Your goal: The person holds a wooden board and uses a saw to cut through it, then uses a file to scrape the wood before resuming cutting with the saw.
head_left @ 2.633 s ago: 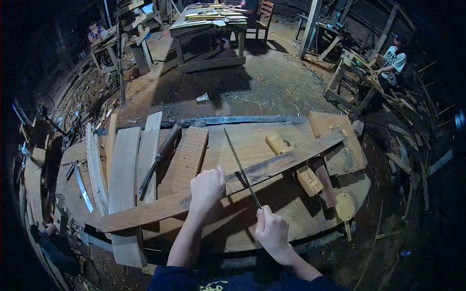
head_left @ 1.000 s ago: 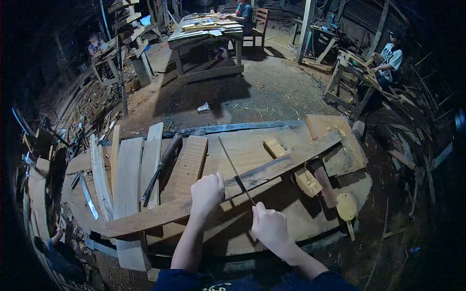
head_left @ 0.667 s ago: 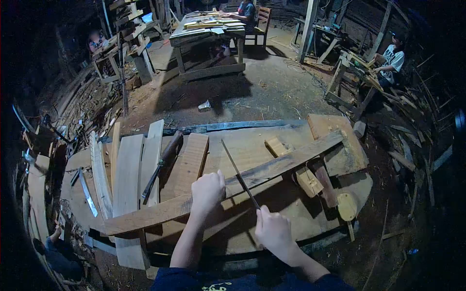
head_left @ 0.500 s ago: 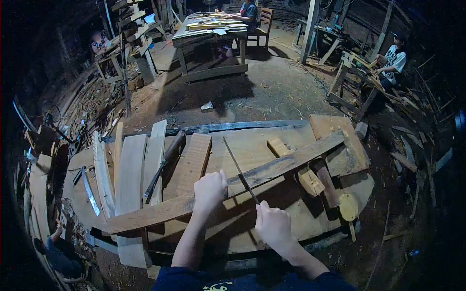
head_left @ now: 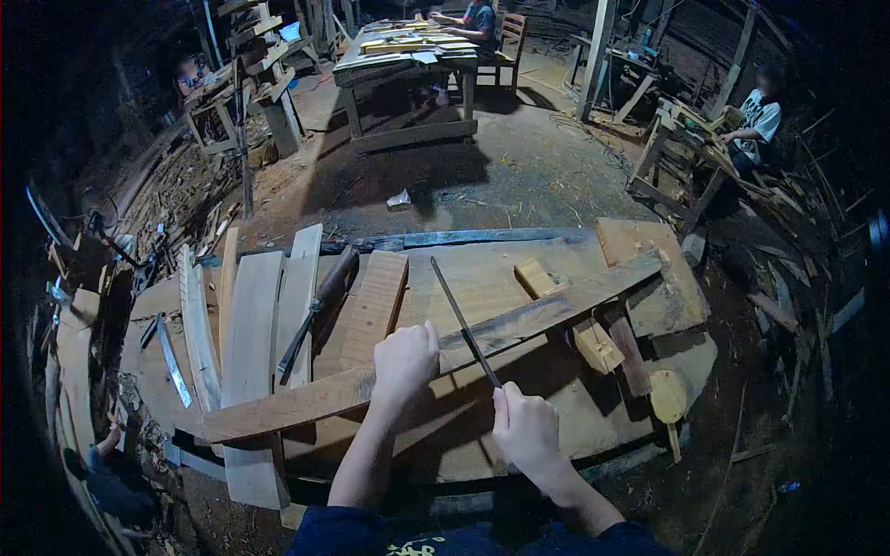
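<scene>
A long, curved wooden plank [head_left: 547, 315] lies slantwise over the workbench [head_left: 593, 422]. Near its middle, my left hand [head_left: 406, 361] is closed over the plank. My right hand [head_left: 527, 428] grips the near end of a long, thin, dark blade [head_left: 465, 329], its handle hidden in my fist. This blade crosses the plank just right of my left hand, its far tip pointing away from me. A wooden block [head_left: 598, 345] and a wider board [head_left: 375, 301] lie close by.
Pale boards [head_left: 252, 320] and a chisel-like tool [head_left: 301, 338] lie on the left, beside a metal strip [head_left: 173, 366]. A round-headed mallet [head_left: 667, 397] is at the right. People work at a far table [head_left: 413, 139], at a right-hand bench [head_left: 663, 139] and on the left.
The whole view has shifted slightly. My right hand and the blade have moved very little; my left hand stays on the same part of the plank.
</scene>
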A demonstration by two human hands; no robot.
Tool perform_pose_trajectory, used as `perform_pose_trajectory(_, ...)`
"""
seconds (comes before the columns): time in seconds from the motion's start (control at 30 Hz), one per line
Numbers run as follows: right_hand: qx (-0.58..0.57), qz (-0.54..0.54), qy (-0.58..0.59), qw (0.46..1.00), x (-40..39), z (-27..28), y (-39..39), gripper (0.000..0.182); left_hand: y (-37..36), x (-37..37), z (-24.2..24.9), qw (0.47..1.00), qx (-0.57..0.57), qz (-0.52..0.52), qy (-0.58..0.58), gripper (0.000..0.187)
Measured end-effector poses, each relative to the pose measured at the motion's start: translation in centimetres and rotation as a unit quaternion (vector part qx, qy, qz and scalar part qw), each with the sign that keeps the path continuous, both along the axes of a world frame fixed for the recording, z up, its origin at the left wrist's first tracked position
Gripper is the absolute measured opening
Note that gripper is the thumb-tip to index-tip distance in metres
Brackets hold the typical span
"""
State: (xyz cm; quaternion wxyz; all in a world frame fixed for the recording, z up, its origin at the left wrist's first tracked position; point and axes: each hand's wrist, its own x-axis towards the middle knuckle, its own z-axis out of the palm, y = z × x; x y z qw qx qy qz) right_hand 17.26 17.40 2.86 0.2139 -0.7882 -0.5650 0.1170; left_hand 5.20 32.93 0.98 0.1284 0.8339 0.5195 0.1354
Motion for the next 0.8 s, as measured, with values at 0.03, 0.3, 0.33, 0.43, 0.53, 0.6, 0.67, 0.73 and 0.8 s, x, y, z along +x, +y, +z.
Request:
perform_pose_trajectory(0.03,0.0,0.001,0.0,1.0,0.0,-0.1,0.0,0.025,0.0,0.0,0.2,1.0,-0.003,0.0,0.003,0.044)
perform_pose_trajectory(0.3,0.055,-0.007,0.057,0.997,0.1,-1.2,-0.2,0.028,-0.3,0.2,0.8,1.0,-0.006,0.007,-0.002,0.043)
perform_pose_trajectory(0.33,0.055,-0.004,0.058,0.997,0.0,-1.3,-0.2,0.028,-0.2,0.2,1.0,0.999,-0.033,0.01,-0.002,0.047)
perform_pose_trajectory(0.43,0.07,-0.003,0.066,0.995,0.0,-1.4,-0.2,0.027,-0.2,0.1,0.7,0.999,-0.048,0.016,-0.008,0.051)
perform_pose_trajectory(0.53,0.177,-0.03,0.107,0.978,0.2,0.1,-0.3,0.023,0.1,0.0,-0.3,0.999,-0.034,0.019,-0.02,0.051)
perform_pose_trajectory(0.6,0.185,-0.039,0.126,0.974,0.2,0.6,-0.5,0.023,0.0,0.1,0.1,0.999,-0.043,0.022,-0.014,0.05)
perform_pose_trajectory(0.67,0.165,-0.054,0.161,0.972,0.4,0.9,-0.8,0.024,0.0,0.0,0.2,0.999,-0.042,0.02,-0.017,0.05)
perform_pose_trajectory(0.73,0.165,-0.051,0.193,0.966,0.5,0.4,-1.1,0.026,0.1,-0.1,0.3,0.999,-0.041,0.013,-0.019,0.05)
perform_pose_trajectory(0.8,0.129,-0.084,0.297,0.943,0.8,-0.9,-1.9,0.033,0.1,-0.1,0.4,0.998,-0.05,0.005,-0.024,0.051)
